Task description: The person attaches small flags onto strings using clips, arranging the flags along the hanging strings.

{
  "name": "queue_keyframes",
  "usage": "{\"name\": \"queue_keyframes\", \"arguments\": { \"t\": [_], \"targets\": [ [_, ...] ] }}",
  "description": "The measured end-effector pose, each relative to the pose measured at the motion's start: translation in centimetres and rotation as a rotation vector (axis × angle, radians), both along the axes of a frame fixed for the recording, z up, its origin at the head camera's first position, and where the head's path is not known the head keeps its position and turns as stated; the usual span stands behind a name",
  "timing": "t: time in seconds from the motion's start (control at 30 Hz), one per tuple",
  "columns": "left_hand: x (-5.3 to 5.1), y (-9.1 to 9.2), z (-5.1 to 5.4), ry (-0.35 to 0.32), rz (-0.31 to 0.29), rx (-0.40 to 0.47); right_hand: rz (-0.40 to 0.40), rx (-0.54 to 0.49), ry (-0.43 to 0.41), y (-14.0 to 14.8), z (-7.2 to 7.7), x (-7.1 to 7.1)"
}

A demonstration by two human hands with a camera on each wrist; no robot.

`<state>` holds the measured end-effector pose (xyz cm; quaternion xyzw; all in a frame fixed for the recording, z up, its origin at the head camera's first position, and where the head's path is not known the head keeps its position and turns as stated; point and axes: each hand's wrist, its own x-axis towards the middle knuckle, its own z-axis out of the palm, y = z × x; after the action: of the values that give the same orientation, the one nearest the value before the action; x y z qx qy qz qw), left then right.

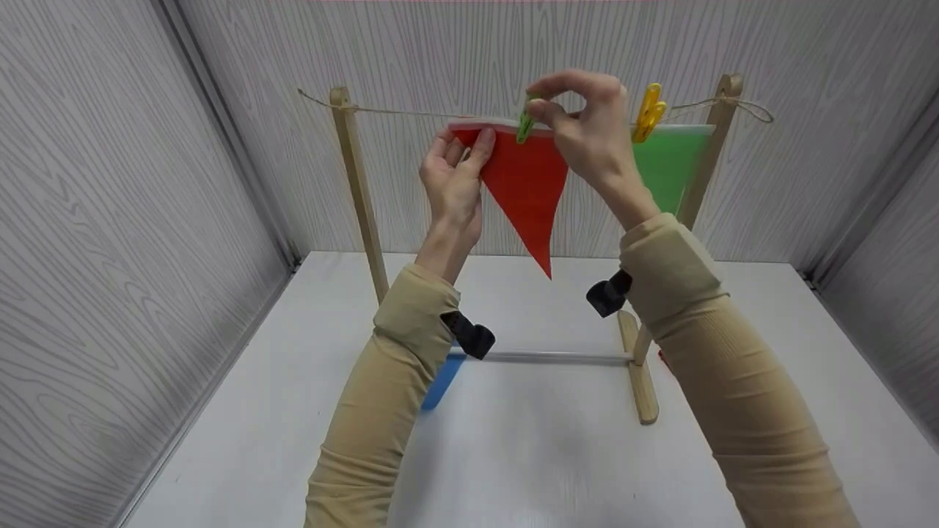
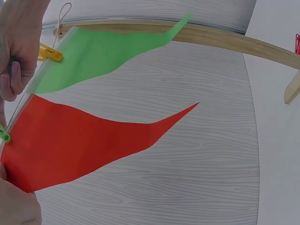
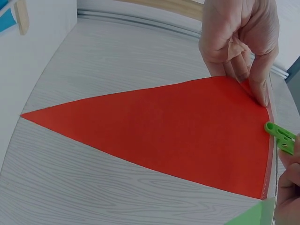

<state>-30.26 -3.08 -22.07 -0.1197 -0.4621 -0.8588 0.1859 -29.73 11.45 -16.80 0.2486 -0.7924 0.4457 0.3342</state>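
Head view: raised left hand (image 1: pixel 456 180) pinches red pennant (image 1: pixel 528 187), raised right hand (image 1: pixel 596 130) green clothespin (image 1: pixel 524 129).

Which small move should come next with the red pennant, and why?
Perhaps gently ease the right hand off the green clothespin: its tip overlaps the top edge of the red pennant, and the left hand pinches that edge nearby.

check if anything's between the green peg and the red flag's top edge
Nothing visible: the green peg, pinched by the right hand, overlaps the red flag's top edge. The left hand grips the flag to one side, clear of the peg.
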Motion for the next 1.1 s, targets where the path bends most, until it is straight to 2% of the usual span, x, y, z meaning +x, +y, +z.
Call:
{"name": "queue_keyframes", "arguments": {
  "t": [0.2, 0.43, 0.8, 1.1],
  "targets": [
    [0.06, 0.05, -0.01, -0.016, 0.011, -0.010, 0.012, 0.022, -0.033, 0.22, -0.01, 0.13],
    [0.11, 0.02, -0.05, -0.023, 0.014, -0.009, 0.046, 0.046, -0.033, 0.45, -0.04, 0.15],
    [0.06, -0.08, -0.12, -0.032, 0.005, 0.013, 0.045, 0.076, -0.099, 0.48, -0.04, 0.31],
    [-0.04, -0.23, -0.28, -0.035, -0.017, 0.050, 0.070, 0.030, -0.161, 0.54, -0.29, 0.07]
  ]
}}
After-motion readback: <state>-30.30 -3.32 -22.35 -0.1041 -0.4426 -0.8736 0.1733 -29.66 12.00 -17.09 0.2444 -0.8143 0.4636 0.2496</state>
